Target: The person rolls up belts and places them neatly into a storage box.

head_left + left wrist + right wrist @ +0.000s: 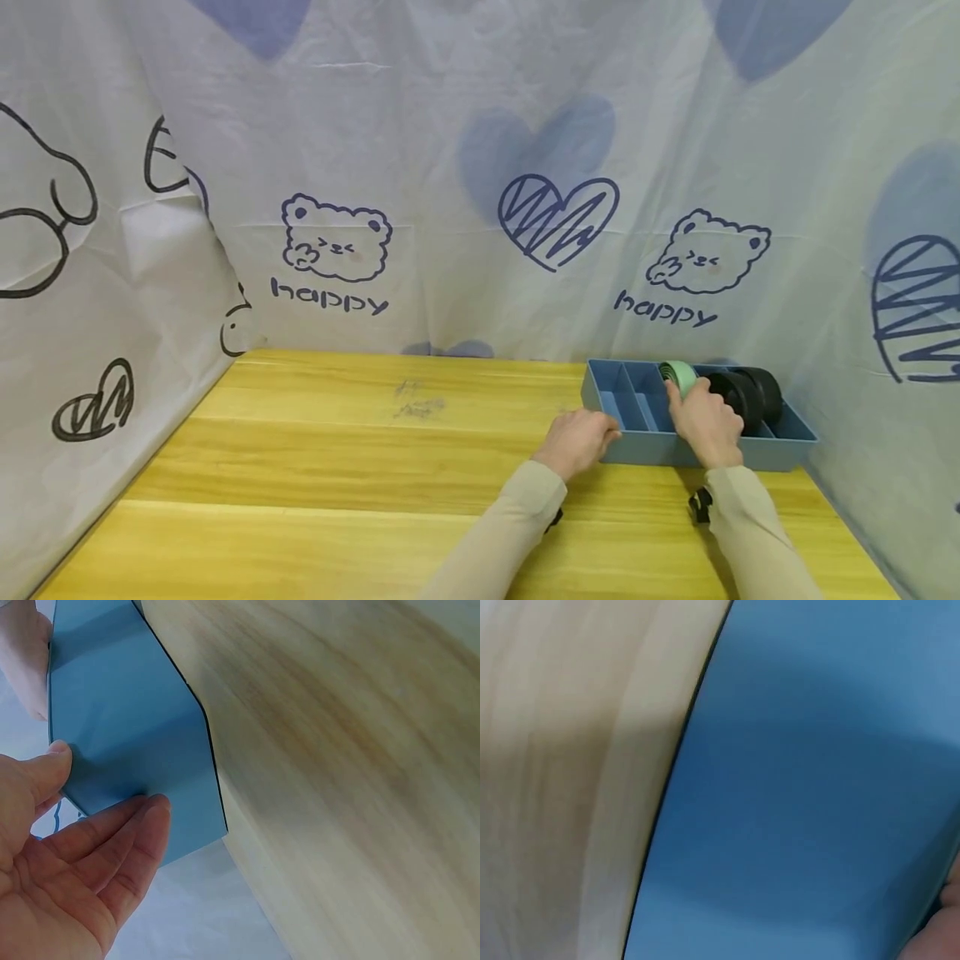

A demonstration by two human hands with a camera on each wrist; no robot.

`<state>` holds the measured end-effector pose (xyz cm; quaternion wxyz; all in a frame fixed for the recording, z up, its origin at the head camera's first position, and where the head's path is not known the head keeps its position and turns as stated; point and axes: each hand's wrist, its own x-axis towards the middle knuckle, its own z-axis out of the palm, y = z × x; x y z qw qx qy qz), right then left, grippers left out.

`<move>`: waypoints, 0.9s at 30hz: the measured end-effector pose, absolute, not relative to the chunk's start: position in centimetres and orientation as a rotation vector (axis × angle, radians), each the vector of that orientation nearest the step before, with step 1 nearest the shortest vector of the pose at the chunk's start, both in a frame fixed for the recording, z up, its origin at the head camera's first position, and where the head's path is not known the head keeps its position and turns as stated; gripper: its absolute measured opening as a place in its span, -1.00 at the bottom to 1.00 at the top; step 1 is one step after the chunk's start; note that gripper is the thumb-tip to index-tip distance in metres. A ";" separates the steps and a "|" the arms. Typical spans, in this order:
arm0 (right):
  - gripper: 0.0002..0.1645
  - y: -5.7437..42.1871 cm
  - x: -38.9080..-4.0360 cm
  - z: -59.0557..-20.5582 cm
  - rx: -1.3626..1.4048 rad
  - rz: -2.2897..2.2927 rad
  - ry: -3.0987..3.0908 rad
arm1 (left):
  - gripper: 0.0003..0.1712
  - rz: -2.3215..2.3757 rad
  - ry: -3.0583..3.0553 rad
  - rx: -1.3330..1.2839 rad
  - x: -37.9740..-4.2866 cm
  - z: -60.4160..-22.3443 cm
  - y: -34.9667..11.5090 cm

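A blue divided storage box (757, 454) stands on the table at the right. My left hand (576, 442) grips its front left corner; in the left wrist view the thumb lies at the rim and the fingers (146, 836) bend against the outer wall. My right hand (707, 422) reaches over the front wall and holds a light green rolled belt (679, 377) in a middle compartment. Just right of that hand are two black rolls (761, 396), which look like coiled belts. In the right wrist view the box wall hides most of the right hand (937, 930).
The wooden table (300, 458) spreads out to the left and in front of the box. Behind it hangs a white cloth (435, 275) printed with hearts and bears, and the cloth also runs along both sides, near the box's right end.
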<state>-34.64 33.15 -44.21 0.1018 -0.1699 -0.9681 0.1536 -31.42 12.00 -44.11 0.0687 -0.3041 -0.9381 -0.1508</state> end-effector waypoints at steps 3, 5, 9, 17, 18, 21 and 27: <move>-0.21 33.1 -34.5 -44.2 -0.477 0.427 -2.813 | -0.80 -0.453 -2.828 -0.919 -31.4 -44.0 12.0; -0.27 33.0 -34.4 -44.2 -0.450 0.401 -2.777 | -0.79 -0.454 -2.830 -0.917 -31.3 -43.9 11.9; -0.35 33.0 -34.4 -44.3 -0.403 0.372 -2.675 | -0.80 -0.451 -2.822 -0.924 -31.2 -43.8 11.8; -0.26 32.8 -34.5 -44.3 -0.341 0.364 -2.554 | -0.79 -0.444 -2.821 -0.928 -31.5 -43.7 11.7; -0.26 32.7 -34.5 -44.3 -0.328 0.356 -2.537 | -0.79 -0.443 -2.824 -0.929 -31.5 -43.8 11.7; -0.28 32.2 -34.4 -44.4 -0.248 0.324 -2.459 | -0.80 -0.437 -2.822 -0.930 -31.5 -43.8 11.8; -0.37 30.8 -34.9 -44.4 -0.047 0.248 -2.298 | -0.79 -0.428 -2.819 -0.955 -31.6 -43.7 11.9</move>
